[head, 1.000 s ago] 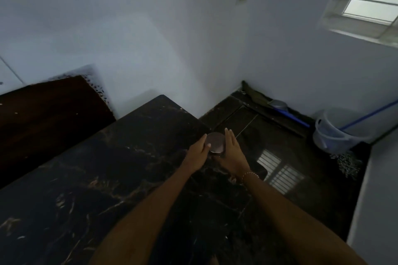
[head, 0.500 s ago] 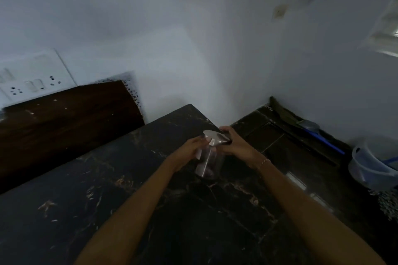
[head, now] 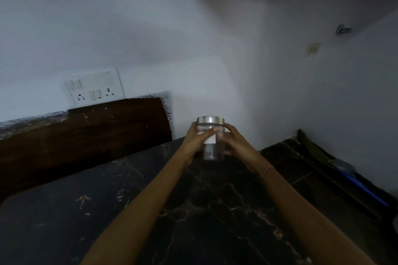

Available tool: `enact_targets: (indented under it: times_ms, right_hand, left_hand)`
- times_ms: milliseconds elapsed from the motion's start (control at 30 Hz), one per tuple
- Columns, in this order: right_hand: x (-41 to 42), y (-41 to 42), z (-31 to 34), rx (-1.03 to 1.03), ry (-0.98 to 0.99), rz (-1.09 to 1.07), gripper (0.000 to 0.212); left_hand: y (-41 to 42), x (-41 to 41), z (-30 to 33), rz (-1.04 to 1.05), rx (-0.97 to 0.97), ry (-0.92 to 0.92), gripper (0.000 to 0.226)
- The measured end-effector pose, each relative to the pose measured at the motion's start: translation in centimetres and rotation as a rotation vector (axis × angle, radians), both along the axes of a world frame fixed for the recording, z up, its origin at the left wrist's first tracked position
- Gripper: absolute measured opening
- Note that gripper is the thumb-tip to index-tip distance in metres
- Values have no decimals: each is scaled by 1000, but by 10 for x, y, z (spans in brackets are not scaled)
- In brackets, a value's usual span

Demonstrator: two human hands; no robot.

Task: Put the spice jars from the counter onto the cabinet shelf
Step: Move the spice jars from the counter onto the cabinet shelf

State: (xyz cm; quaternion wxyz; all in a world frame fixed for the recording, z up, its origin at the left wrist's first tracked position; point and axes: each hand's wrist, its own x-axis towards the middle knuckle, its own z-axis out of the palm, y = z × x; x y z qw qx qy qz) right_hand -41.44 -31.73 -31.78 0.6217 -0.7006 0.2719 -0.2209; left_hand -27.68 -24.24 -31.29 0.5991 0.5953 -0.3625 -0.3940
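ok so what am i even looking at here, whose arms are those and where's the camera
There is no machine here. The camera is worn on a person's head and looks forward and down, so the two bare arms reaching in from the bottom belong to the wearer. The left hand and the right hand together hold a clear jar with a metal lid, one hand on each side, lifted above a dark marble counter. Behind the counter is a white wall with a switch and socket plate above a dark wooden board. At far right, lower down, a blue-handled tool lies along the wall on the dark floor.
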Motion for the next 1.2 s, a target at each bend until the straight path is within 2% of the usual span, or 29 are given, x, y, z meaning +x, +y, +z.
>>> enact_targets:
  times_ms: [67,133,233,400,533,800,1200]
  right_hand:
    - [12,6,5,-116,38,52,72]
    - [26,11,12,-202,42,39,89]
    - [46,12,24,-239,-31,5,97]
    - [65,7,44,-219,-175,42,94]
    - [76,4,65,-254,-195,56,88]
    - [93,-5,137,-505,-221,-2,86]
    - [110,-59,295,-682,-461,38,89]
  left_hand:
    - [3,6,4,95,-50,38,52]
    - [7,16,13,105,-92,105,46]
    - [15,33,33,52,-148,207,51]
    - [35,62,60,14,-182,18,37]
    - [48,78,71,2,-180,-120,55]
    - [34,93,130,114,-323,-229,57]
    - [-18,101,289,260,-497,-516,60]
